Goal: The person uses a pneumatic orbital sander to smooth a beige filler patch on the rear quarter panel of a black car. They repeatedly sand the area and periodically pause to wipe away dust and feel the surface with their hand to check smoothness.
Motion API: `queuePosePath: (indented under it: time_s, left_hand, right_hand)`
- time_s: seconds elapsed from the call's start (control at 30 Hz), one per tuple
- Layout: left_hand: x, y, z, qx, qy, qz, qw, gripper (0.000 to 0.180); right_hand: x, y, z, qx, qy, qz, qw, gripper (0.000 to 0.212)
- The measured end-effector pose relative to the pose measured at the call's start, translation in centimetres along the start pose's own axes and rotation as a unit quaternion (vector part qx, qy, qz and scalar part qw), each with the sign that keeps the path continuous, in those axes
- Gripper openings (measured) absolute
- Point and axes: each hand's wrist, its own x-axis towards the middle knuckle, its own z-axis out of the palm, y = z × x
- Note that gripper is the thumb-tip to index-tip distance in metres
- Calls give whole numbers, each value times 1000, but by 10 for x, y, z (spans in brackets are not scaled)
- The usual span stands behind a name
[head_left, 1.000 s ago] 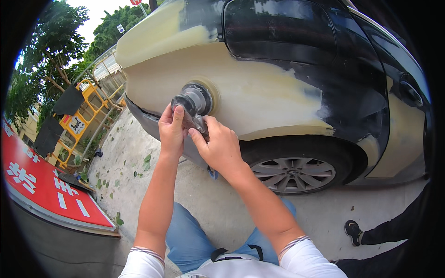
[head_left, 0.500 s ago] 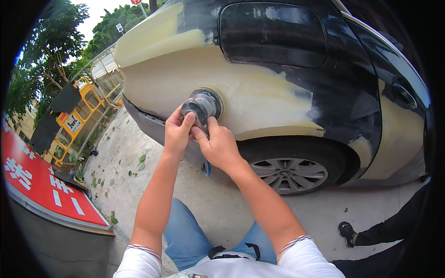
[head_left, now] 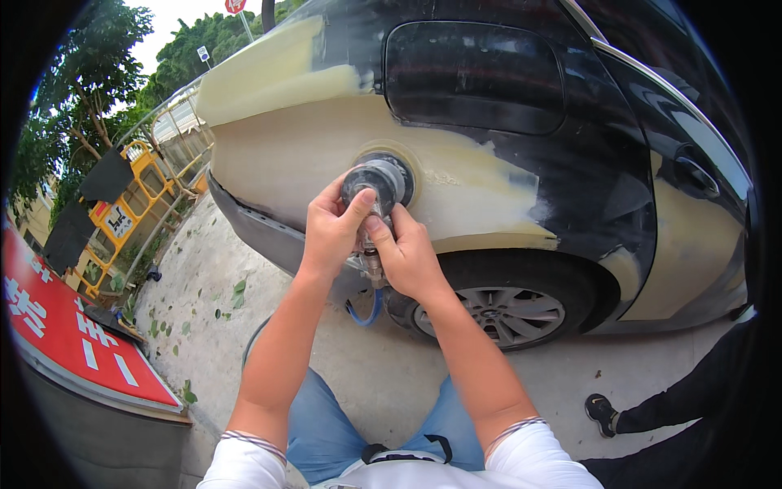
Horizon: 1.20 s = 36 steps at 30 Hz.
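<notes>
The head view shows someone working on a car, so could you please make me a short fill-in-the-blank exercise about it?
1. The left hand and the ____ hand both hold the round power tool.
2. The tool is against the car's pale panel, to the ____ of the wheel in the picture.
3. The hose below the tool is coloured ____.
4. The large board at the picture's lower left has white characters on a ____ background.

Missing words: right; left; blue; red.
</notes>
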Motion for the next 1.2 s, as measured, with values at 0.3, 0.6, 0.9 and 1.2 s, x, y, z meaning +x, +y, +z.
queuePosePath:
  time_s: [0.3,0.6,0.9,1.2]
  left_hand:
    - [-71,-36,-151,61,147,15,987,67]
    - [-163,-93,-108,65,174,15,983,75]
    - [-177,-197,-121,111,234,-32,965,88]
    - [-202,-184,-141,66,245,-24,967,84]
  right_hand:
    - [4,25,120,-119,-175,-47,976,55]
    - [-97,24,72,-180,-217,-130,951,47]
    - [-106,-36,-94,-411,0,-248,877,28]
    - [-80,-49,-207,-588,194,-248,745,40]
